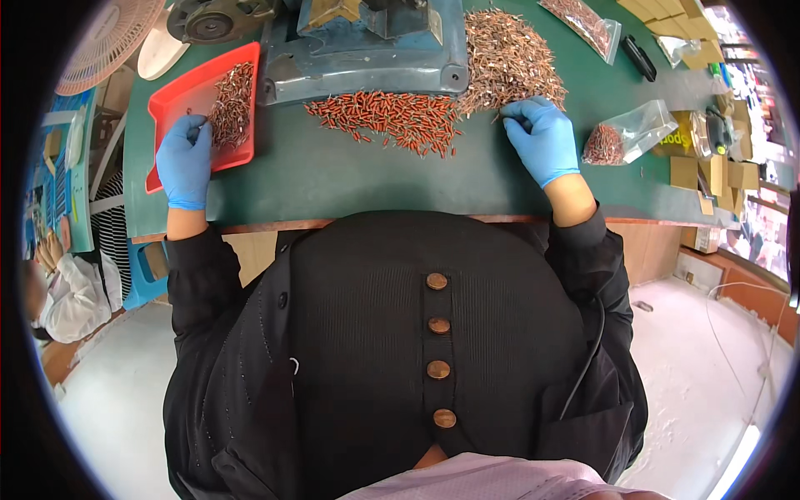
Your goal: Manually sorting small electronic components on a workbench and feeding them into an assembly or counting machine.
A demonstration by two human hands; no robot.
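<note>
Resting at nine o'clock, left hand, blue-gloved, fingers pinched narrow on small parts in red tray. Right hand at two o'clock, fingers curled into copper-coloured pile. Red-sleeved parts lie at twelve o'clock on green tabletop.

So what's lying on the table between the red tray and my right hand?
In the head view, a spread of small red-orange pieces lies on the green table between the red tray and the right hand.

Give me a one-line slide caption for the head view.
Blue-gloved left hand at the red tray of small parts, right hand at the metal-terminal pile on the green table.
</note>
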